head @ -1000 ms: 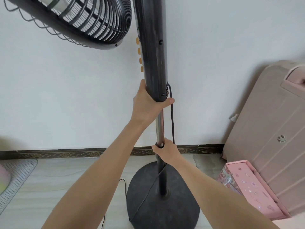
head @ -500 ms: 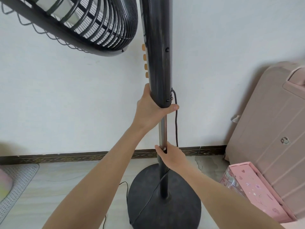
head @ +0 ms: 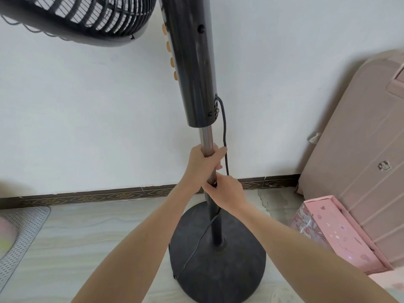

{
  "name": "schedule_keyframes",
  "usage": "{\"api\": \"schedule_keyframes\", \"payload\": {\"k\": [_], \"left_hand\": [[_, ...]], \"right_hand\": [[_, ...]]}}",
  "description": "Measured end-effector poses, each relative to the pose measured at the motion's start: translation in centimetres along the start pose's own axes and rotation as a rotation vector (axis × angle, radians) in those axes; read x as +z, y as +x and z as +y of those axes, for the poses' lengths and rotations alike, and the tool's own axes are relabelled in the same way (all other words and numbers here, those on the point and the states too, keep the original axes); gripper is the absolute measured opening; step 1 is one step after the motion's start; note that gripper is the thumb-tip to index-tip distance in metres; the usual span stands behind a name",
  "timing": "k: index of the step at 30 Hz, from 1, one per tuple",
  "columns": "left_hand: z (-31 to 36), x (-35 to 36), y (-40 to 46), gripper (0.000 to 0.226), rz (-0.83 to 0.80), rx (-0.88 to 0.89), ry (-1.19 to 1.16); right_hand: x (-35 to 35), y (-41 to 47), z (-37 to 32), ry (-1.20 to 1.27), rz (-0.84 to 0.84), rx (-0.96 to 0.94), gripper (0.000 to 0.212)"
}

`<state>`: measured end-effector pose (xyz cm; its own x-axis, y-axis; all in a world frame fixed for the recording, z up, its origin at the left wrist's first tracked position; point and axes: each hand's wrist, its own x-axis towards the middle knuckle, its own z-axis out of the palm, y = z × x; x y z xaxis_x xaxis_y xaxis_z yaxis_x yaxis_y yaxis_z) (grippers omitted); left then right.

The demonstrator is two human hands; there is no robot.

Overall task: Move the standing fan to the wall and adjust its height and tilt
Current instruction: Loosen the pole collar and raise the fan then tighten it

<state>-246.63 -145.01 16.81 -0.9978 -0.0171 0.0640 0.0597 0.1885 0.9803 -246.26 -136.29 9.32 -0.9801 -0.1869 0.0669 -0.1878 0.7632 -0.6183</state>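
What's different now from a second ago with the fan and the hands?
The left hand let go of the black housing and slid down to grip the shiny metal pole just above the right hand. More bare pole shows under the housing, so the fan seems raised. The right hand stays low on the pole, and the round base stays on the floor by the wall.

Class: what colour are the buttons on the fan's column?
Orange buttons on the black column, shown in the head view.
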Motion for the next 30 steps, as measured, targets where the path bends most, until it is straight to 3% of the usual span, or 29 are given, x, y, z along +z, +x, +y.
{"api": "schedule_keyframes", "payload": {"k": [6,14,21,26,30], "left_hand": [[-0.2,1.5,1.0,0.038,0.132,-0.042,-0.144],[0.4,1.6,1.2,0.038,0.083,-0.054,-0.146],[0.4,1.5,1.1,0.041,0.074,-0.061,-0.165],[0.4,1.5,1.2,0.042,0.058,-0.065,-0.184],[0.5,1.5,1.1,0.042,0.064,-0.06,-0.182]], "right_hand": [[0.3,0.0,0.3,0.024,-0.036,0.032,0.038],[-0.3,-0.7,0.7,0.069,-0.065,0.019,0.031],[0.5,-1.4,1.3,0.504,-0.11,0.104,0.03],[0.4,-1.5,2.4,0.554,-0.164,0.073,0.047],[0.3,-2.0,2.9,0.578,-0.191,0.025,0.036]]}}
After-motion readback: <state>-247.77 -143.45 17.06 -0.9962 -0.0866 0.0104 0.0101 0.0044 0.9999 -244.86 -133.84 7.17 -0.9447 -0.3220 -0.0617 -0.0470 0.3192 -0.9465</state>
